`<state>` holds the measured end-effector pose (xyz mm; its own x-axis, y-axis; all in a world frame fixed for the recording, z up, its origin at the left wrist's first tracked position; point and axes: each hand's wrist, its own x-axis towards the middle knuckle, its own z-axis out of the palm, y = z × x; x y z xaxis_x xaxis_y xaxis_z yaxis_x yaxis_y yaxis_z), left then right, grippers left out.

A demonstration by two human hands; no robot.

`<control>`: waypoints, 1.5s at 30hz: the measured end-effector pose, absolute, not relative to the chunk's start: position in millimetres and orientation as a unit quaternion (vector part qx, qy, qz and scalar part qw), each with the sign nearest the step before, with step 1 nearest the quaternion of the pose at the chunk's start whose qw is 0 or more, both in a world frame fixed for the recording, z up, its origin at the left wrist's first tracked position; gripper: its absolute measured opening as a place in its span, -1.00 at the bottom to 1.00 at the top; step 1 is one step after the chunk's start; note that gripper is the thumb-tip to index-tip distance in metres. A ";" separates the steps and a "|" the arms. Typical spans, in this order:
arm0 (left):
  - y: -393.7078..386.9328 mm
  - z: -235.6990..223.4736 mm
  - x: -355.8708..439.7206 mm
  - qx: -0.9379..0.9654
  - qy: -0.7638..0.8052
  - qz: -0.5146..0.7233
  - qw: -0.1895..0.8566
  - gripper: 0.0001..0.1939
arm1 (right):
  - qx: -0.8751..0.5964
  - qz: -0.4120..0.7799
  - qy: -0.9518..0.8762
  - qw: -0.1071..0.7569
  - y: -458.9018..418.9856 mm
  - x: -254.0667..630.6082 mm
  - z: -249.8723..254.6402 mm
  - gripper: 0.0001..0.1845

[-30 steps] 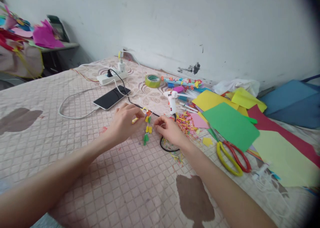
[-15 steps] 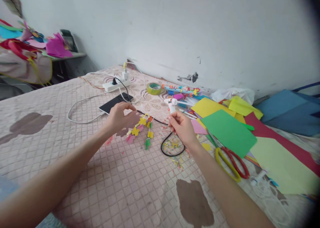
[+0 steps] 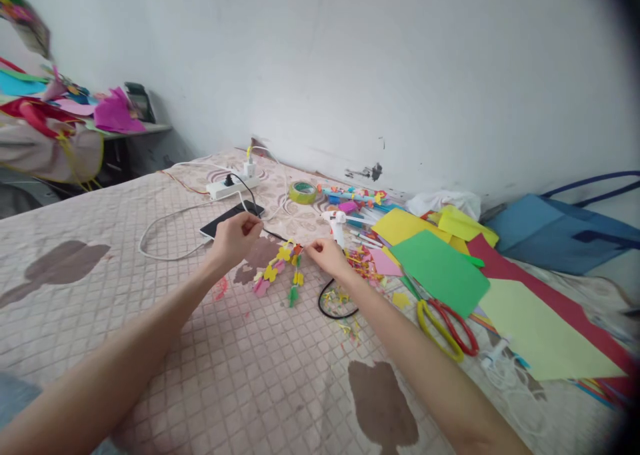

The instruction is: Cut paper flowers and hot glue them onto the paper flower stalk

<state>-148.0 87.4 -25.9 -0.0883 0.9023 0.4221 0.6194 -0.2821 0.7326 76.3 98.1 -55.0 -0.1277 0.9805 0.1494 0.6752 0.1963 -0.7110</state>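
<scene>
My left hand [image 3: 235,238] is closed in a pinch above the front corner of a black tablet-like device [image 3: 231,218]. A black cord [image 3: 273,234] runs out beside its fingertips; whether they grip it I cannot tell. My right hand [image 3: 325,256] is also pinched, its fingertips right beside the orange end of a string of small paper flowers [image 3: 284,252], yellow, pink and green. What lies between those fingertips is too small to make out. Behind the right hand stands a white glue gun [image 3: 336,222], with a black cord loop [image 3: 337,316] lying below the wrist.
Right of my arm lie red and yellow-handled scissors [image 3: 450,335] and coloured sheets, among them a green sheet [image 3: 440,268]. A tape roll [image 3: 303,192] and a power strip [image 3: 233,187] sit towards the wall. Paper scraps [image 3: 343,302] dot the quilted cover [image 3: 260,375].
My right hand has moved left from in front of the glue gun to the flower string. My left hand's thumb and forefinger have closed together. The view has shifted slightly.
</scene>
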 end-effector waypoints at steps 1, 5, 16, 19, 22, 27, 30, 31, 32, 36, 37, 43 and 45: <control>87.2 -25.6 -147.6 0.658 0.579 0.455 0.157 -0.81 | -0.591 0.248 -0.705 0.305 100.4 74.9 -56.2 -0.79; 85.7 -24.0 -146.1 0.662 0.577 0.450 0.163 -0.80 | -0.610 0.257 -0.687 0.301 106.5 69.9 -61.4 -0.82; 87.0 -26.3 -144.3 0.672 0.574 0.437 0.169 -0.83 | -0.612 0.279 -0.669 0.315 99.9 73.9 -59.1 -0.82; 86.7 -28.4 -141.4 0.678 0.570 0.432 0.168 -0.84 | -0.625 0.273 -0.664 0.306 98.3 71.8 -57.5 -0.76; 85.7 -29.4 -140.0 0.683 0.568 0.427 0.168 -0.84 | -0.638 0.268 -0.659 0.296 99.9 66.9 -55.4 -0.74; 85.3 -30.4 -140.3 0.689 0.567 0.420 0.164 -0.85 | -0.646 0.271 -0.654 0.287 102.7 59.7 -54.5 -0.75; 85.9 -30.6 -140.2 0.690 0.567 0.420 0.164 -0.85 | -0.642 0.283 -0.650 0.292 103.2 58.8 -56.2 -0.78; 86.0 -30.5 -140.1 0.690 0.567 0.420 0.164 -0.85 | -0.638 0.288 -0.650 0.297 102.9 59.3 -56.5 -0.79; 86.0 -30.3 -140.0 0.689 0.566 0.421 0.165 -0.85 | -0.633 0.293 -0.649 0.302 102.2 60.3 -56.5 -0.81; 85.0 -29.6 -139.5 0.688 0.565 0.423 0.167 -0.85 | -0.616 0.309 -0.649 0.322 96.5 66.6 -54.0 -0.81; 84.7 -29.7 -139.4 0.688 0.564 0.424 0.168 -0.85 | -0.616 0.311 -0.647 0.324 94.9 68.0 -53.3 -0.81; 84.8 -31.4 -139.1 0.688 0.561 0.429 0.167 -0.84 | -0.631 0.308 -0.634 0.324 94.7 64.5 -52.9 -0.76; 84.6 -30.8 -139.4 0.689 0.559 0.429 0.169 -0.84 | -0.634 0.310 -0.631 0.323 97.4 60.5 -53.7 -0.76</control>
